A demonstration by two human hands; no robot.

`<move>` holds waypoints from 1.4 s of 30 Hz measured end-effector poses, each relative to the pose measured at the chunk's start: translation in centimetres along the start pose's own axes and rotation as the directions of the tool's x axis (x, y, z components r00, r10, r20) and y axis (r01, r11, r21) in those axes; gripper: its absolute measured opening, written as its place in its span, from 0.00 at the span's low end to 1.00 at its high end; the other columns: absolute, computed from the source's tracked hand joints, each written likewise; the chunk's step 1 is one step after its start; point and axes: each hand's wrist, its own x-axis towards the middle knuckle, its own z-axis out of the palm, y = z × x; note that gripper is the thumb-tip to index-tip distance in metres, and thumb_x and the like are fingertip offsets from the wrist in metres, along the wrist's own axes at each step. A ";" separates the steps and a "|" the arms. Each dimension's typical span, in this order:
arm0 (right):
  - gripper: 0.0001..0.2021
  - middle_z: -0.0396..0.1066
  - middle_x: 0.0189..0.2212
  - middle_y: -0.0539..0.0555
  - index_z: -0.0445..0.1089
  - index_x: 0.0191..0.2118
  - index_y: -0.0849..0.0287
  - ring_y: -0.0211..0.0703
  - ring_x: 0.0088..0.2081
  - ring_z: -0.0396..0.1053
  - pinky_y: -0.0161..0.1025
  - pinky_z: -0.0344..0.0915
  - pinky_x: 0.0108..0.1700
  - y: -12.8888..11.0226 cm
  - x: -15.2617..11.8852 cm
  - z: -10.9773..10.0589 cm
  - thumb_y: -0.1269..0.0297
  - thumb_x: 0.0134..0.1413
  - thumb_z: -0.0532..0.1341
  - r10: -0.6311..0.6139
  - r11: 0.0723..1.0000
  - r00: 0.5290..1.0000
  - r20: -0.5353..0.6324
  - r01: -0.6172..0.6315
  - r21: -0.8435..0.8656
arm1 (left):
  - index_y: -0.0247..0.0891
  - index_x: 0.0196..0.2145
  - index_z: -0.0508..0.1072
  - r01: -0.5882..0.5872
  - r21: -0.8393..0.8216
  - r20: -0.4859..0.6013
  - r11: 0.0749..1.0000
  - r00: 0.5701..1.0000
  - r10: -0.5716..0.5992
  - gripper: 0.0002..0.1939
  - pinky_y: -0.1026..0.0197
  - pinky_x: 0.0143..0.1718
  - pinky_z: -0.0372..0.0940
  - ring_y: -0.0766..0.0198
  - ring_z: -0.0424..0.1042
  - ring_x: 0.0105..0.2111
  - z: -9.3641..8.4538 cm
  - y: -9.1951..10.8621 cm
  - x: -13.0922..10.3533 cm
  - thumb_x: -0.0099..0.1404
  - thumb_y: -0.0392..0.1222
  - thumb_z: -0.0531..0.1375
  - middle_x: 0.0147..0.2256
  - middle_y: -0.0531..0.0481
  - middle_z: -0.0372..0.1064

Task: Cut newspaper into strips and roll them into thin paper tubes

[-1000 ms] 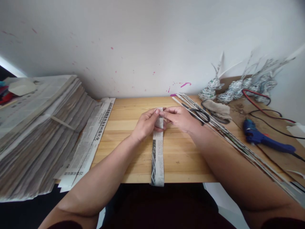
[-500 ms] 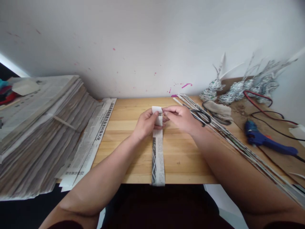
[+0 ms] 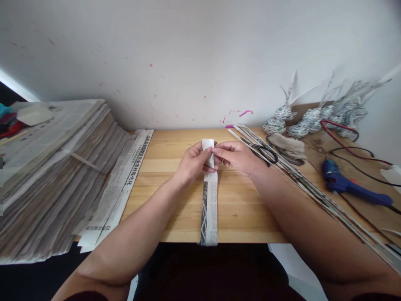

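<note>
A long narrow newspaper strip [image 3: 210, 209] runs from between my hands toward me and hangs over the table's front edge. My left hand [image 3: 194, 159] grips it near its far end, thumb on top and fingers beneath. From the right side, my right hand [image 3: 233, 155] pinches the strip's edge between thumb and index finger. The two thumbs almost meet over the paper. A short white end of the strip sticks up beyond the fingers. Part of the paper is hidden behind the thumbs and fingers.
A tall newspaper stack [image 3: 78, 167] stands left, beside flat newspaper sheets [image 3: 125, 184]. On the right lie thin paper sticks [image 3: 300, 184], black-handled scissors [image 3: 266, 154], a cloth [image 3: 286, 145] and a blue glue gun [image 3: 354, 184]. Woven paper figures [image 3: 278, 119] stand behind, against the wall.
My right thumb has come in to the strip's edge, closer to my left thumb. The strip's far part has shifted slightly right and tilted.
</note>
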 end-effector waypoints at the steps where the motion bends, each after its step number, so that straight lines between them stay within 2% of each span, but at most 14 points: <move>1: 0.15 0.71 0.23 0.50 0.77 0.31 0.60 0.35 0.27 0.65 0.34 0.54 0.24 0.0 0.0 0.0 0.51 0.52 0.68 0.002 1.000 1.000 -0.013 -0.003 -0.016 | 0.35 0.51 0.70 -0.013 0.030 -0.006 0.999 1.000 0.013 0.19 0.67 0.24 0.69 0.67 0.75 0.23 0.0 0.0 0.0 0.67 0.47 0.60 0.29 0.48 0.76; 8: 0.16 0.72 0.23 0.50 0.77 0.31 0.61 0.33 0.23 0.62 0.34 0.54 0.23 -0.2 0.0 0.3 0.51 0.46 0.71 -0.004 1.000 0.997 -0.075 0.004 -0.005 | 0.36 0.49 0.69 -0.077 0.182 -0.005 0.980 0.997 0.079 0.15 0.66 0.24 0.70 0.68 0.74 0.23 -0.2 -0.7 0.4 0.67 0.45 0.60 0.32 0.48 0.76; 17: 0.18 0.70 0.20 0.49 0.72 0.24 0.60 0.32 0.20 0.60 0.35 0.56 0.24 0.3 0.3 0.4 0.49 0.47 0.70 -0.015 0.999 0.990 -0.143 0.010 -0.035 | 0.35 0.50 0.68 -0.160 0.294 0.048 0.942 0.987 0.152 0.17 0.66 0.24 0.69 0.69 0.73 0.24 0.0 -0.9 0.2 0.65 0.39 0.60 0.34 0.48 0.75; 22: 0.19 0.67 0.19 0.48 0.69 0.24 0.59 0.33 0.21 0.60 0.35 0.56 0.25 0.9 0.5 0.1 0.48 0.52 0.67 -0.103 0.985 0.967 -0.235 0.065 -0.161 | 0.36 0.53 0.66 -0.025 0.264 0.001 0.964 1.000 0.026 0.20 0.66 0.24 0.70 0.64 0.76 0.29 -0.1 -0.8 0.2 0.63 0.36 0.61 0.38 0.45 0.77; 26: 0.18 0.66 0.19 0.47 0.68 0.25 0.58 0.35 0.21 0.61 0.36 0.55 0.25 1.0 0.2 0.2 0.50 0.57 0.64 -0.236 0.915 0.933 -0.271 0.120 -0.384 | 0.34 0.47 0.70 0.063 0.159 -0.017 0.985 0.998 -0.061 0.16 0.65 0.26 0.72 0.62 0.77 0.35 0.3 -0.8 0.1 0.60 0.31 0.62 0.40 0.43 0.77; 31: 0.17 0.68 0.22 0.49 0.68 0.28 0.57 0.37 0.23 0.63 0.36 0.58 0.27 1.0 0.0 0.7 0.50 0.60 0.62 -0.322 0.843 0.903 -0.285 0.137 -0.520 | 0.32 0.40 0.73 0.144 -0.004 -0.019 0.990 0.989 -0.144 0.12 0.64 0.33 0.73 0.67 0.76 0.32 0.9 -0.7 -0.2 0.58 0.25 0.62 0.36 0.46 0.77; 32: 0.18 0.68 0.21 0.49 0.68 0.27 0.57 0.37 0.23 0.63 0.36 0.58 0.27 1.0 0.1 0.6 0.49 0.59 0.62 -0.320 0.845 0.902 -0.288 0.135 -0.517 | 0.32 0.39 0.73 0.146 -0.015 -0.010 0.989 0.989 -0.147 0.09 0.64 0.35 0.73 0.67 0.76 0.32 0.9 -0.6 -0.2 0.59 0.26 0.62 0.35 0.46 0.77; 34: 0.20 0.68 0.22 0.49 0.68 0.27 0.58 0.37 0.24 0.64 0.36 0.59 0.27 1.0 0.3 0.2 0.46 0.58 0.62 -0.246 0.907 0.927 -0.284 0.117 -0.405 | 0.31 0.38 0.74 0.148 -0.015 -0.005 0.989 0.989 -0.148 0.05 0.63 0.36 0.73 0.67 0.76 0.30 0.9 -0.4 -0.2 0.63 0.30 0.61 0.33 0.45 0.77; 37: 0.20 0.71 0.25 0.51 0.73 0.31 0.59 0.37 0.25 0.67 0.36 0.62 0.27 0.7 0.7 -0.6 0.44 0.56 0.63 -0.073 0.988 0.977 -0.201 0.043 -0.150 | 0.31 0.40 0.75 0.144 -0.020 -0.037 0.989 0.989 -0.145 0.08 0.62 0.35 0.72 0.66 0.76 0.28 0.6 -0.1 -0.1 0.67 0.39 0.61 0.30 0.44 0.77; 39: 0.18 0.72 0.26 0.51 0.76 0.35 0.59 0.37 0.26 0.67 0.35 0.63 0.28 0.6 0.7 -0.9 0.47 0.53 0.66 -0.038 0.993 0.990 -0.135 0.023 -0.114 | 0.32 0.40 0.75 0.135 -0.029 -0.048 0.990 0.990 -0.136 0.10 0.62 0.33 0.72 0.65 0.76 0.27 0.4 0.1 0.0 0.67 0.43 0.61 0.30 0.44 0.77; 42: 0.15 0.74 0.27 0.51 0.78 0.35 0.59 0.38 0.28 0.69 0.37 0.66 0.31 0.7 0.7 -0.9 0.52 0.48 0.70 -0.073 0.989 0.993 -0.090 0.060 -0.136 | 0.31 0.38 0.76 0.126 -0.030 -0.039 0.992 0.991 -0.127 0.11 0.63 0.31 0.72 0.65 0.76 0.27 0.3 0.0 0.1 0.67 0.44 0.61 0.30 0.43 0.77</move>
